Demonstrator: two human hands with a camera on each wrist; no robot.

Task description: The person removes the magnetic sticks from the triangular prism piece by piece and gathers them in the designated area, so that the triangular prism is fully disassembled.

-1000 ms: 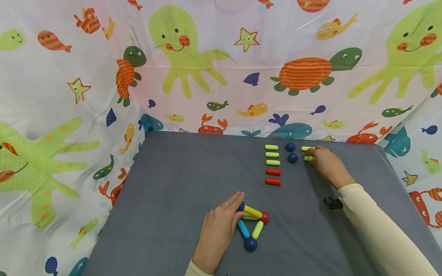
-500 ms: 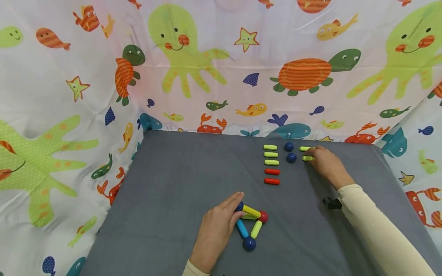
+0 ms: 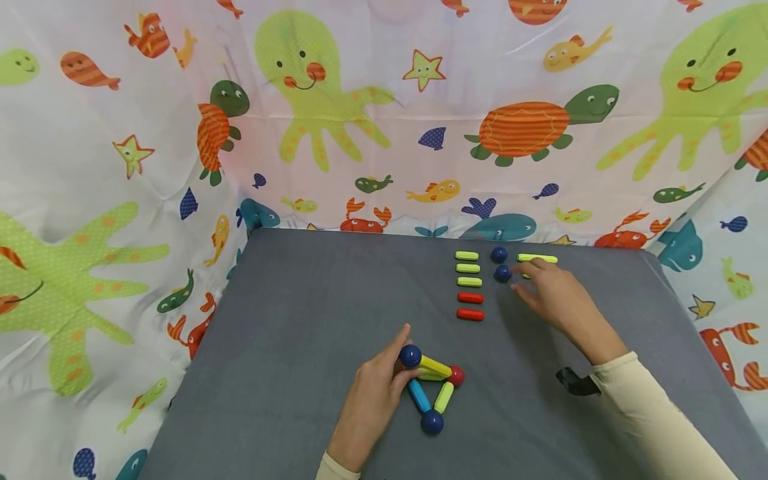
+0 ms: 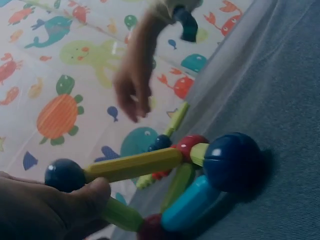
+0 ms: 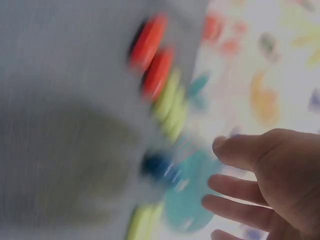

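My left hand [image 3: 367, 403] grips a frame of magnetic rods and balls at its raised blue ball [image 3: 411, 356]. In the left wrist view the thumb lies against a green rod [image 4: 122, 214] just below that ball. From there a yellow rod [image 3: 435, 366] slopes to a red ball [image 3: 457, 375]; a light blue rod [image 3: 419, 396] and a yellow-green rod [image 3: 444, 397] meet at another blue ball [image 3: 432, 422]. Far right, my right hand [image 3: 561, 300] hovers beside a loose blue ball [image 3: 503, 273], fingers relaxed, holding nothing. It partly hides one yellow-green rod.
Loose parts lie at the table's back right: several short yellow-green rods [image 3: 468, 268], two red rods [image 3: 471, 298], a second blue ball [image 3: 499, 255] and a longer yellow-green rod [image 3: 537, 258]. A printed sea-animal curtain [image 3: 336, 193] borders the grey table [image 3: 288, 320].
My right hand has come away from the yellow-green rods, shifting slightly left and towards me, its fingers spreading. My left hand has turned a little, uncovering the raised blue ball.
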